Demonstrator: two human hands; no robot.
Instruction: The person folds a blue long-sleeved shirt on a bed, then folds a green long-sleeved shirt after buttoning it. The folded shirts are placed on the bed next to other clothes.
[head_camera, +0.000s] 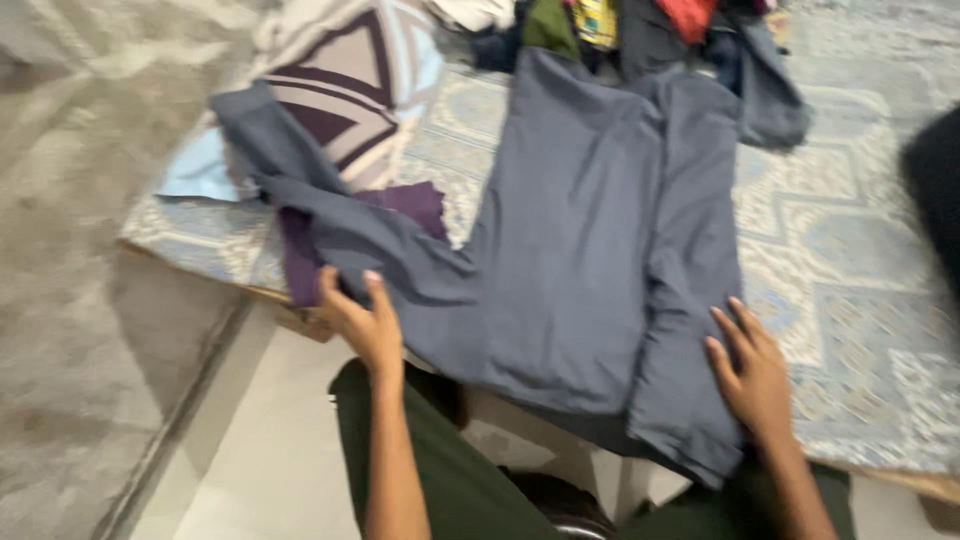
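Observation:
A grey-blue long-sleeved shirt (590, 230) lies spread on a patterned bed sheet (850, 270), one sleeve stretched out to the left. My left hand (362, 322) rests on the base of that left sleeve, thumb and fingers apart, pinching the cloth lightly. My right hand (752, 368) lies flat with fingers spread on the shirt's folded right side near the hem, which hangs over the bed's edge.
A purple cloth (400, 205) lies under the sleeve. A striped purple-and-grey pillow (350, 80) is at the back left. A heap of coloured clothes (620, 25) sits at the far end. The grey floor (70, 300) is to the left. My legs in dark green trousers (450, 470) are below.

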